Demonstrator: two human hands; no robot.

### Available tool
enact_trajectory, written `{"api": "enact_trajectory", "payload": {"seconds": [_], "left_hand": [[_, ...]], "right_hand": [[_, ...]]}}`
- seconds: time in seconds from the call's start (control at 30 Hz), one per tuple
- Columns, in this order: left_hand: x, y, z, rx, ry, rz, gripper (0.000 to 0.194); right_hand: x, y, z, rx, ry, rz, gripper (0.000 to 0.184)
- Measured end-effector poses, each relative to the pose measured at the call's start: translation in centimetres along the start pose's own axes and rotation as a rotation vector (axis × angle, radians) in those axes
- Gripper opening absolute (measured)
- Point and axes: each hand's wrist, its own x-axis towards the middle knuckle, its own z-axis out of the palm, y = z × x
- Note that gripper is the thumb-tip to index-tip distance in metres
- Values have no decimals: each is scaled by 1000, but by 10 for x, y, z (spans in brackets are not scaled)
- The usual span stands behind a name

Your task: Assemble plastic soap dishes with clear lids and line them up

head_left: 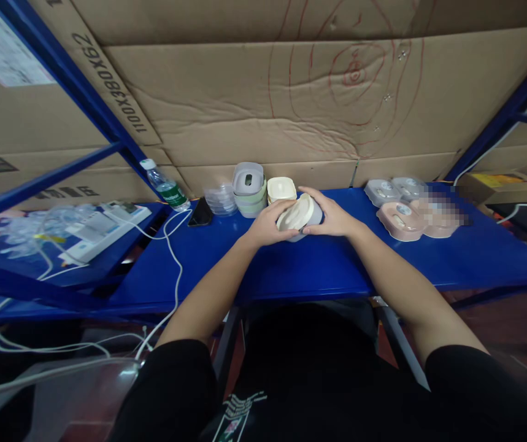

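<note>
Both of my hands hold one small container (300,216) just above the blue table (318,264). It has a cream lid on top and a grey body underneath. My left hand (267,226) wraps its left side with curled fingers. My right hand (332,216) grips its right side, fingers over the top. Right behind it stand a stack of grey and pale green containers (248,189) and a single cream container (281,189).
Pink and grey lidded containers (399,212) lie at the right. A stack of clear lids (220,199), a black phone (200,212) and a water bottle (164,185) sit at the left, with white cables (171,245) and a power strip (102,227). Cardboard boxes wall the back.
</note>
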Motion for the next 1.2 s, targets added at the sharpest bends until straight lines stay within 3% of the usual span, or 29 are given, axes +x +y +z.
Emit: {"api": "enact_trajectory", "payload": {"seconds": [0.23, 0.37, 0.53, 0.7, 0.97, 1.1, 1.2], "left_hand": [[2, -4, -1, -133, 5, -42, 73], [3, -4, -8, -127, 102, 34, 61], [2, 3, -13, -5, 251, -8, 43], [5, 6, -14, 63, 281, 35, 33], [7, 8, -22, 184, 252, 65, 30], [11, 4, -31, 308, 246, 63, 34], [19, -5, -30, 418, 231, 29, 35]], "right_hand": [[-2, 11, 0, 84, 57, 115, 80], [-1, 20, -3, 301, 134, 210, 80], [0, 39, -6, 487, 250, 340, 87], [0, 46, -4, 619, 229, 405, 90], [1, 37, -11, 656, 192, 428, 99], [-1, 49, -17, 504, 208, 448, 96], [-3, 64, -25, 441, 304, 469, 93]]}}
